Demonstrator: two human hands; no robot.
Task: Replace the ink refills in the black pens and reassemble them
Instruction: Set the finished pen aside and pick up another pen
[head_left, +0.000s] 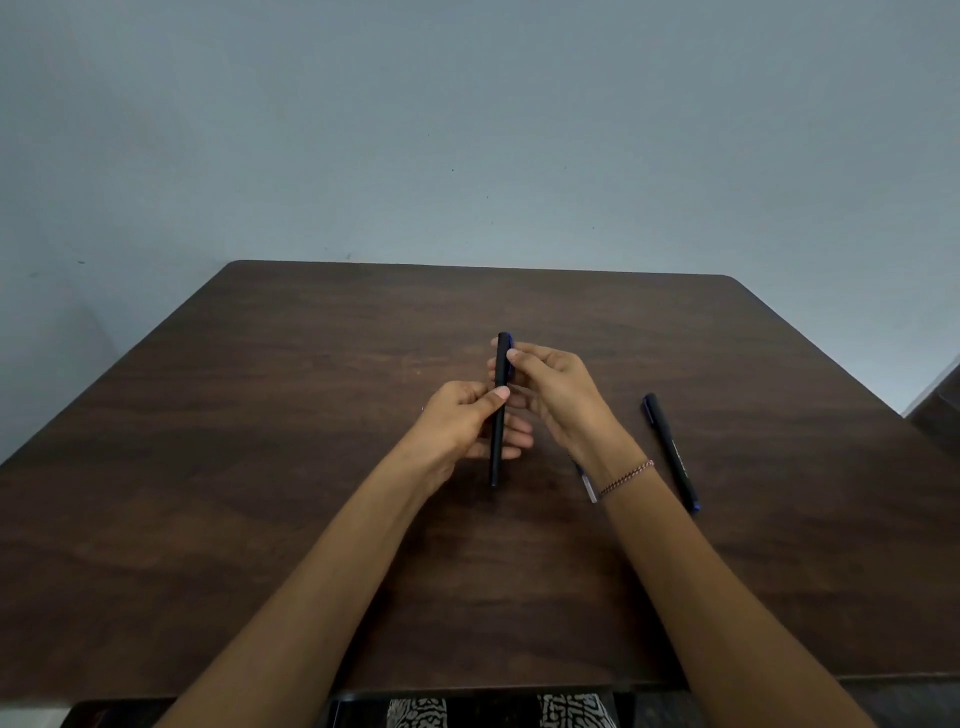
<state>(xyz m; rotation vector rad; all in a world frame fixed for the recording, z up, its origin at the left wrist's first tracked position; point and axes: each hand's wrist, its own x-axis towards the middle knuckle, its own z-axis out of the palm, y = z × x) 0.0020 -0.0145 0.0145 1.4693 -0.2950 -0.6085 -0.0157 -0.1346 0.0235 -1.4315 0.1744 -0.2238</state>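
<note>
A black pen (500, 415) is held upright above the middle of the dark wooden table (260, 415). My left hand (462, 421) grips its barrel around the middle, thumb on the near side. My right hand (550, 387) pinches the upper end, where a blue clip shows. A second black pen (671, 451) with a blue tip lies on the table to the right of my right wrist. A thin clear refill (588, 483) lies partly hidden under my right wrist.
A plain grey-blue wall stands behind the table's far edge. Patterned cloth (566, 712) shows below the table's near edge. A dark object (940, 395) sits past the table's right edge.
</note>
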